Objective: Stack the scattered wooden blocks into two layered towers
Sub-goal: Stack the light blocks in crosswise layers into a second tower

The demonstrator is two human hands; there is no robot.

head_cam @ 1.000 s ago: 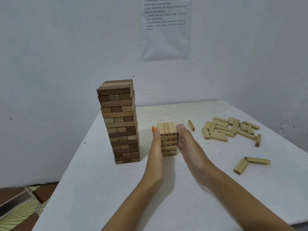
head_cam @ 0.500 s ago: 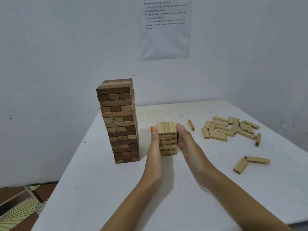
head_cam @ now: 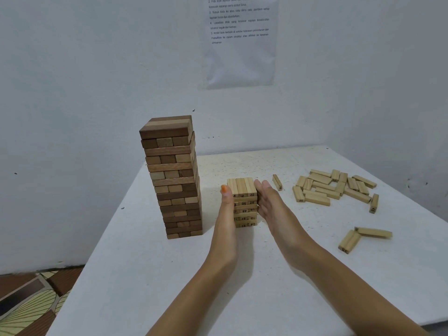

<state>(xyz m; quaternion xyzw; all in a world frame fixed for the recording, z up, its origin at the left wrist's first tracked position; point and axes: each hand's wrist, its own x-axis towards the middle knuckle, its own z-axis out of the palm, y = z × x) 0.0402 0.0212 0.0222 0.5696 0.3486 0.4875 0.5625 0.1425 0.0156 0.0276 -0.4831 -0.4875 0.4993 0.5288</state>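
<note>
Pale tower [head_cam: 244, 202]: we see it upright on the white table [head_cam: 169, 275], built in crossed layers of three, with numbers printed on the block ends facing us.
Left hand [head_cam: 226, 214]: flat against the pale tower's left side, fingers straight and together, an orange nail at the top. It presses and curls round nothing.
Right hand [head_cam: 269, 204]: flat against the pale tower's right side, fingers straight, tips level with its top layer. It also only presses, so we read both palms as spread, with the pale tower between them.
Dark tower [head_cam: 174, 175]: left of the pale tower and apart from it, much taller, in mixed brown and tan blocks.
Lone block [head_cam: 277, 182]: just right of the pale tower, behind the right hand, lying flat.
Pile [head_cam: 334, 187]: farther right of the pale tower, loose pale blocks lying flat and overlapping.
Three blocks [head_cam: 356, 237]: right of the pale tower and nearer to us than the pile, two side by side and one touching their far end.
Sheet [head_cam: 238, 40]: on the wall above the pale tower, printed text too small for us to read in full.
Mat [head_cam: 31, 301]: on the floor, far left of and below the pale tower, patterned.
</note>
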